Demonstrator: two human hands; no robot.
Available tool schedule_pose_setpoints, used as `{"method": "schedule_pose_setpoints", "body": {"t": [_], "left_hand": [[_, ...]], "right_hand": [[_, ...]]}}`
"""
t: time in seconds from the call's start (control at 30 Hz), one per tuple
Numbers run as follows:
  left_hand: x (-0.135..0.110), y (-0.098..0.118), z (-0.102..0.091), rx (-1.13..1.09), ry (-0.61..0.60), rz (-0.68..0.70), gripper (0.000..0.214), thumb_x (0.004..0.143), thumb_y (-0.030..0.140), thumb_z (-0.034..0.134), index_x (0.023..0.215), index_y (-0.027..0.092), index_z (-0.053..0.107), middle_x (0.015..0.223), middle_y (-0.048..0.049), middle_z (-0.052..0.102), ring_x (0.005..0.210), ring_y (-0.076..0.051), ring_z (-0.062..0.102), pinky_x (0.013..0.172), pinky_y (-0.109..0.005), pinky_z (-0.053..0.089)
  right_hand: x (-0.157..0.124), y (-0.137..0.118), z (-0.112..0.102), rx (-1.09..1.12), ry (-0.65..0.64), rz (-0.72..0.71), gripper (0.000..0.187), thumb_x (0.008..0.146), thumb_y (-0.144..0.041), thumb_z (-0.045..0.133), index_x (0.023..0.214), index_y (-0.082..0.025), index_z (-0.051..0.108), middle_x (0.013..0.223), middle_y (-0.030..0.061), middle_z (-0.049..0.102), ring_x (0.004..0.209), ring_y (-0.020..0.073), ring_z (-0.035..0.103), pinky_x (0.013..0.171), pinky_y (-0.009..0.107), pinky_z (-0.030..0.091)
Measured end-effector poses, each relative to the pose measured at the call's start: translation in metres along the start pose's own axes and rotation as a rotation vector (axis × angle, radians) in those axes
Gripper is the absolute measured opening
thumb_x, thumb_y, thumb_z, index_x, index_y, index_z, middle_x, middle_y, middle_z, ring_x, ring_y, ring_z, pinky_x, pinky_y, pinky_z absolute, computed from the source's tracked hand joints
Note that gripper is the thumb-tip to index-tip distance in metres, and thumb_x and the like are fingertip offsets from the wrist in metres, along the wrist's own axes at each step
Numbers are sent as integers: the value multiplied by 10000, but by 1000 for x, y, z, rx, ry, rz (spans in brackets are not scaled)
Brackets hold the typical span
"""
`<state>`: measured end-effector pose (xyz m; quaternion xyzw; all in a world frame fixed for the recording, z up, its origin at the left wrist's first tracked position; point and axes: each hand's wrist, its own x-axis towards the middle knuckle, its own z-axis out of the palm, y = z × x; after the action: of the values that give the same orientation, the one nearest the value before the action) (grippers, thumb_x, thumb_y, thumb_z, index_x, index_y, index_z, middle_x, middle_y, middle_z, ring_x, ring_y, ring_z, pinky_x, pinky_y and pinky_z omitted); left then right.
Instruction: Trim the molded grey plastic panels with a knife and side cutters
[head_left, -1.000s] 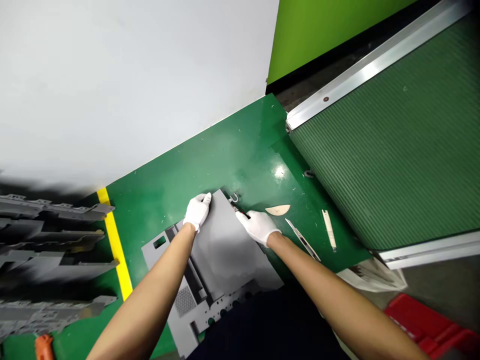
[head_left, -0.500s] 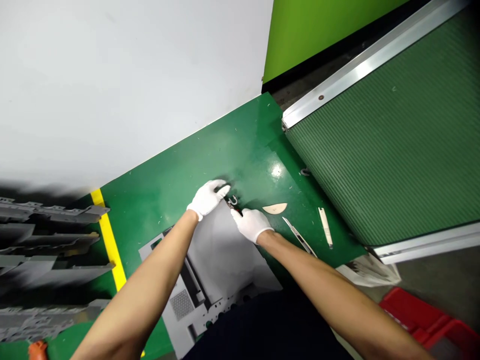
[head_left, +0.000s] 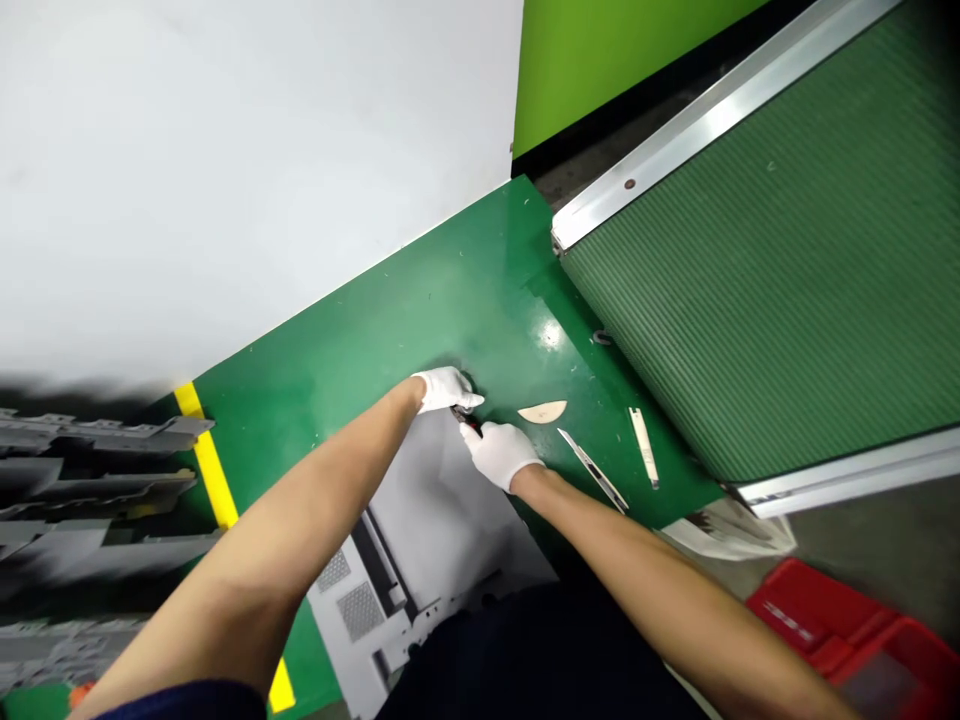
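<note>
A grey moulded panel (head_left: 442, 490) with vent grilles lies in front of me, its near end hidden by my dark clothing. My right hand (head_left: 501, 455), in a white glove, is closed around small pliers (head_left: 469, 420) with dark and red handles. Their jaws point at the panel's far corner. My left hand (head_left: 448, 390), also gloved in white, bends over that same corner just beyond the pliers' tip. Its fingers are curled and the thumb points right; whatever lies under them is hidden.
On the green tabletop (head_left: 360, 330), right of my hands, lie a pale half-round piece (head_left: 542, 412), a utility knife (head_left: 592, 470) and a cream-handled cutter (head_left: 643, 448). A ribbed green conveyor (head_left: 787, 260) borders the right. Grey parts (head_left: 97, 480) stand at left; a red bin (head_left: 840, 620) sits lower right.
My left hand has moved right and turned over the panel's corner, covering the small grey hook-shaped piece seen there before. My right hand stays at the corner with the pliers.
</note>
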<state>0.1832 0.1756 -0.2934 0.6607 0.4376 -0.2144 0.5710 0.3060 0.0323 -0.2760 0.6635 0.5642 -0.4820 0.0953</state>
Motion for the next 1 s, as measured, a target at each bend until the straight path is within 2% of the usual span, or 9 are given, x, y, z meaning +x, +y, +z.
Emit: {"method": "schedule_pose_setpoints", "body": {"t": [0.1, 0.2, 0.4, 0.53, 0.6, 0.7, 0.8, 0.9, 1.0], "left_hand": [[-23, -10, 9, -220, 101, 121, 450, 733, 607, 714, 746, 157, 722, 756, -60, 711, 705, -177, 602, 673, -286, 476], [-33, -12, 13, -183, 184, 118, 464, 776, 625, 662, 745, 164, 708, 749, -48, 698, 702, -169, 593, 661, -274, 467], [3, 15, 4, 299, 114, -244, 364, 727, 498, 733, 557, 179, 689, 626, -77, 664, 689, -198, 579, 760, -312, 464], [14, 24, 3, 325, 78, -301, 351, 660, 454, 800, 498, 173, 667, 566, -94, 641, 698, -237, 606, 799, -358, 484], [3, 20, 7, 241, 98, -231, 339, 687, 479, 783, 583, 165, 708, 637, -95, 688, 710, -225, 620, 772, -335, 500], [-25, 8, 16, -100, 170, 41, 408, 760, 567, 717, 756, 160, 744, 772, -84, 735, 725, -186, 632, 714, -289, 511], [-41, -1, 22, -268, 220, 194, 467, 766, 617, 702, 744, 151, 728, 755, -81, 719, 704, -173, 624, 692, -284, 507], [-29, 3, 21, -166, 235, 69, 433, 735, 585, 741, 712, 153, 735, 724, -84, 717, 684, -183, 622, 691, -298, 504], [-4, 12, 16, 18, 325, -131, 404, 649, 520, 816, 522, 163, 676, 493, -66, 604, 587, -194, 564, 680, -336, 493]], "right_hand": [[3, 4, 3, 15, 53, -32, 672, 1012, -600, 269, 1130, -104, 707, 1110, 230, 741, 1114, 306, 683, 955, 344, 466], [3, 3, 7, 3, 106, -47, 659, 1012, -591, 273, 1066, -106, 714, 1047, 231, 750, 1032, 313, 711, 902, 367, 494], [-4, -6, 15, -87, 209, -64, 663, 1019, -564, 238, 980, -100, 710, 983, 239, 753, 919, 322, 735, 807, 388, 526], [-6, -4, 14, -87, 206, -53, 661, 1021, -561, 240, 979, -102, 714, 977, 228, 755, 922, 331, 737, 802, 394, 534], [-6, 0, 11, -64, 181, -40, 669, 1019, -565, 237, 982, -101, 717, 968, 221, 756, 936, 339, 734, 807, 400, 536], [-7, 7, 7, -23, 155, -59, 672, 1017, -576, 238, 1029, -109, 721, 1012, 226, 754, 995, 333, 723, 856, 398, 527], [-10, 9, 6, -5, 171, -61, 663, 1011, -585, 256, 1036, -112, 720, 1027, 231, 751, 1002, 328, 720, 873, 401, 520], [-14, 3, 6, -9, 217, -26, 659, 1009, -576, 266, 971, -98, 718, 940, 231, 755, 924, 330, 736, 817, 404, 534], [-19, -5, 6, -25, 254, -17, 648, 1010, -556, 273, 950, -89, 718, 901, 235, 754, 887, 327, 744, 776, 396, 544]]}}
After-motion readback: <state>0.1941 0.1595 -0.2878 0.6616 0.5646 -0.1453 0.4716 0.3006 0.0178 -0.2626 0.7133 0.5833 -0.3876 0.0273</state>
